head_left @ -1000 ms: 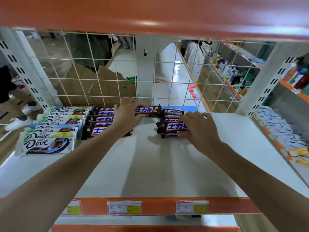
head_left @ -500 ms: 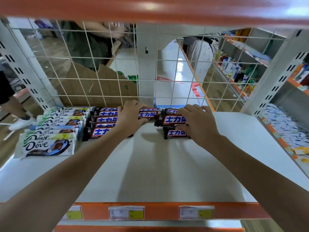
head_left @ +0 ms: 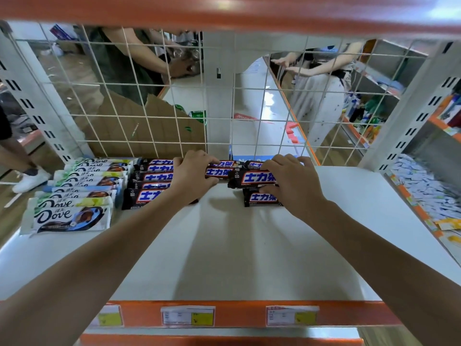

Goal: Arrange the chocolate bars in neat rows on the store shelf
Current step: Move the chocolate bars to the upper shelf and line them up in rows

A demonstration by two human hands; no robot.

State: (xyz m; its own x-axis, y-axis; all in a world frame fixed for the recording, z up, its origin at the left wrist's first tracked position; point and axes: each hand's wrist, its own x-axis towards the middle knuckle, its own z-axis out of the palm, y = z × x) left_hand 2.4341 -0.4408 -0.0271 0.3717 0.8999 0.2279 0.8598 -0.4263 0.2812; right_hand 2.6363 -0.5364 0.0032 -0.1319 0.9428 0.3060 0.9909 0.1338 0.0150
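Observation:
Dark Snickers bars (head_left: 149, 187) lie in a stacked row at the back of the white shelf (head_left: 224, 245), right of a row of white Dove bars (head_left: 74, 208). My left hand (head_left: 192, 176) grips one Snickers bar (head_left: 218, 172) at the row's back right. My right hand (head_left: 291, 181) holds another Snickers bar (head_left: 254, 178), fingers over its far edge and thumb under, slightly lifted above a further bar (head_left: 262, 198) lying on the shelf. More bars show behind the right hand.
A white wire grid (head_left: 224, 96) closes the back of the shelf. An orange shelf edge (head_left: 224, 11) hangs overhead; the front edge (head_left: 237, 314) carries price labels. People stand beyond the grid. A neighbouring shelf (head_left: 424, 191) on the right holds small white packets.
My right hand has lifted a Snickers bar from the front of the right pile and carried it back and left. My left hand stays on its bar at the back.

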